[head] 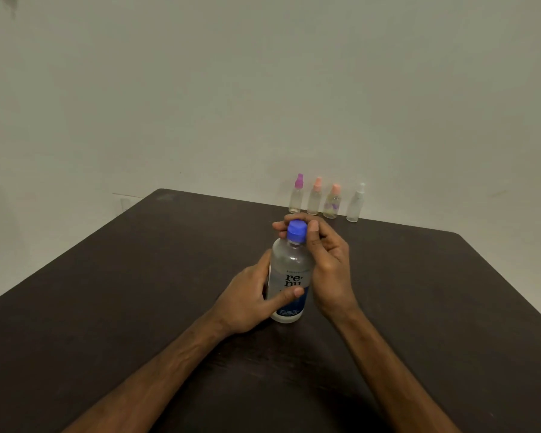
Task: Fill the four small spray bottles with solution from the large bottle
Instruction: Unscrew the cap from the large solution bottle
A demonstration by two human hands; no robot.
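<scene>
Gripping the large bottle (289, 276) upright on the counter (138, 292), the left hand (250, 301) curls round its body while fingers (313, 232) of the right hand (328, 260) pinch the blue cap (296, 231). Risk — a hard twist could tip it or slosh solution out; the four small spray bottles (313, 198) stand capped at the far edge.

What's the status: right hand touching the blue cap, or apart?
Touching. Head view: the right hand has thumb and fingers wrapped round the blue cap of the large bottle, no gap visible.
</scene>
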